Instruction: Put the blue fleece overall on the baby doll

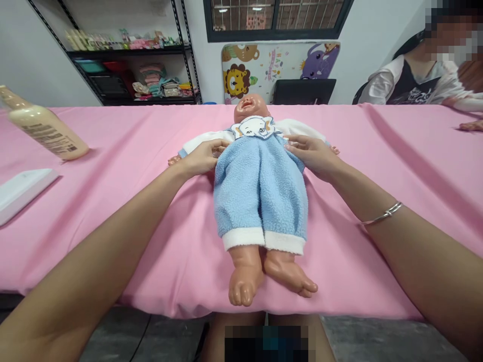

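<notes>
A baby doll lies on its back on a pink cloth-covered table, its head away from me and its bare feet towards me. It wears a blue fleece romper with white cuffs and an elephant bib. My left hand rests on the doll's chest at the near-left side, with the fingers lying over the white sleeve. My right hand lies against the opposite side of the chest, and a silver bangle circles that forearm.
A cream lotion bottle lies on the cloth at the left, with a flat white box near it. A seated co-worker has a hand on the far right of the table. A shelf stands behind.
</notes>
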`<state>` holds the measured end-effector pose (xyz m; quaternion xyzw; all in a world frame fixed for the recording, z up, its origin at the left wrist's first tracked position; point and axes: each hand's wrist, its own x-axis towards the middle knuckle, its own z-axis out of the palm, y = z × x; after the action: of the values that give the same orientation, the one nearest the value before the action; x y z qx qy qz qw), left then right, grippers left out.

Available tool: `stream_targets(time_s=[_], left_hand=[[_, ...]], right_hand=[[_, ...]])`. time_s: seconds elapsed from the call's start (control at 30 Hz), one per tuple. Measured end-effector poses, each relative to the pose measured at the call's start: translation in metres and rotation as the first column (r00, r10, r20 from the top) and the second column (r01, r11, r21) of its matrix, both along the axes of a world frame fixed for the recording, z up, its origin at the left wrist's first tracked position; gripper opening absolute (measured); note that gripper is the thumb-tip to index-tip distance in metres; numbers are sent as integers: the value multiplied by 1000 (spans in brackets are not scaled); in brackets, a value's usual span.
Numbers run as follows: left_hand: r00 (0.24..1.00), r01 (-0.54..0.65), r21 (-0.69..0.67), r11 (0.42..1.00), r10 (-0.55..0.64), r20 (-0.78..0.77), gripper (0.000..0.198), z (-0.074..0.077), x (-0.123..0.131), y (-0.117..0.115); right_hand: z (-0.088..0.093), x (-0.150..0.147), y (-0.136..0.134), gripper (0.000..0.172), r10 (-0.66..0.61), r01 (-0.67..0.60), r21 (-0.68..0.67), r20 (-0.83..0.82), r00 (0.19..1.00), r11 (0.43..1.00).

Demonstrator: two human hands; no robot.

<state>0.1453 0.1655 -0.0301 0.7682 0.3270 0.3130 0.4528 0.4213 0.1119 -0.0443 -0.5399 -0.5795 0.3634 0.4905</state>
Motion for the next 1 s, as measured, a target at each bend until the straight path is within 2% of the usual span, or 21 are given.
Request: stream_targets(time_s=[0.07,0.17,0.27,0.37,0.43,0.53,0.63,0.73,0.83,0.9,1.0], left_hand=[[999,-36,17,999,36,3,25,0,3,-2],[998,-49,-6,999,49,35,18,-1,3,-3],[996,22,-59,998,-17,91,21,-1,-2,0],[993,99,-139,985,-90,70,25,-3,-7,2],[995,91,-156,984,-84,51,33,-2,-6,2],[998,30,-109,994,-24,52,51,2,1,-6],[1000,-9,52,999,10,-17,52,7,9,-14],[990,-138,172,975,132,47,39,7,13,-16],[968,-249,143,958,244,57,31,2,11,-10],[973,-229,102,968,227,28,34,-1,8,-5],[995,-93,6,996,93,-35,44,-4,2,1]], right_hand=[[1,-1,-1,45,12,-12,4,43,999,1000],[6,-5,-3,39,-42,42,4,132,990,999],[11,-8,-4,42,-59,56,28,96,994,998],[13,-8,-3,52,-30,27,56,62,998,998],[13,-7,-3,59,4,-8,36,106,994,999],[16,-6,-7,63,88,-87,-14,152,984,996],[19,-4,-12,59,191,-179,-87,154,969,980],[19,-4,-13,58,242,-233,-106,78,967,967],[15,-5,-10,56,269,-273,-115,-46,962,955],[14,-5,-9,56,266,-279,-127,-114,957,952],[13,-2,-7,62,173,-188,-91,-152,973,978]])
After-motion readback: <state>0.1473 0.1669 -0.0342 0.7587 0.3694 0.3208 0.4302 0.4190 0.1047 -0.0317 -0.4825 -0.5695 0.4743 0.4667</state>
